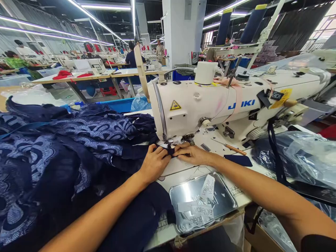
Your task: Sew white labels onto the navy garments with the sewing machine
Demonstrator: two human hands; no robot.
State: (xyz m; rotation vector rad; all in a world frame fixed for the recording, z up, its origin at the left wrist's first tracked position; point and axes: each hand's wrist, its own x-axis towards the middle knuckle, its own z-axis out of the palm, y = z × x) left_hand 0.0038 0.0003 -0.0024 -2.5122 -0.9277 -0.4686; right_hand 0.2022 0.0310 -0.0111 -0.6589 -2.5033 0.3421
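Navy fabric with a pale printed pattern (105,127) spreads over the left of the table and runs under the needle of a white sewing machine (183,101). My left hand (155,162) presses on the fabric just left of the presser foot (170,142), its fingers curled down on the cloth. Right of the foot, my right hand (193,154) pinches the fabric's edge between thumb and fingers. Both hands are close together, almost meeting at the needle. The fingertips on the cloth are partly hidden.
A metal tray (225,196) with several white labels lies in front. An orange-handled awl (235,149) and a dark fabric piece (238,160) lie at right, near plastic-wrapped bundles (301,150). Thread cones (224,26) stand above. People work at machines behind.
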